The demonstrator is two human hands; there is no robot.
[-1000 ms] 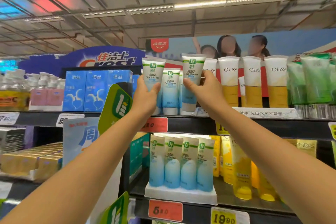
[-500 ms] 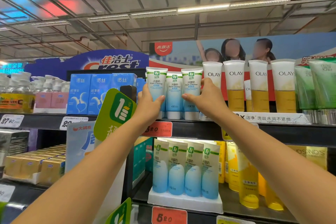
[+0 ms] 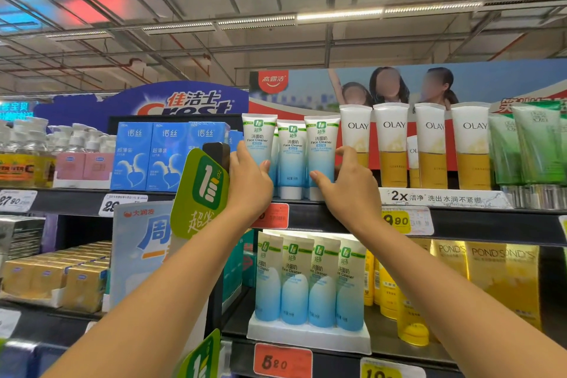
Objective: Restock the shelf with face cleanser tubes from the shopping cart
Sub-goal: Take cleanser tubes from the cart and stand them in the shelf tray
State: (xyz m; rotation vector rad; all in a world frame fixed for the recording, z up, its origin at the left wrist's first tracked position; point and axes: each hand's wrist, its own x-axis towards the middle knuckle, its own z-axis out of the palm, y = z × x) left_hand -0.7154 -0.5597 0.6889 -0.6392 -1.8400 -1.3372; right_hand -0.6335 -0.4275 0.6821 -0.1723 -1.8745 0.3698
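Arms stretch up to the top shelf (image 3: pixel 460 219), where three white-and-blue face cleanser tubes (image 3: pixel 291 144) stand cap-down in a row at its front edge. The left hand (image 3: pixel 250 186) grasps the left tube (image 3: pixel 259 144), fingers wrapped behind it and the thumb lying across its lower front. The right hand (image 3: pixel 349 190) grasps the right tube (image 3: pixel 321 144) in much the same way, thumb on the front near the cap and fingers curled round its far side. Between them the middle tube (image 3: pixel 291 166) stands just beside its neighbours, with neither hand closed on it. Both held tubes are upright. Their caps are mostly hidden by the hands, so I cannot tell whether they rest on the shelf. Olay tubes (image 3: pixel 392 144) stand just to the right and blue boxes (image 3: pixel 153 156) to the left. On the shelf below, four lower tubes (image 3: pixel 310 279) of the same cleanser sit in a white tray (image 3: pixel 306 339).
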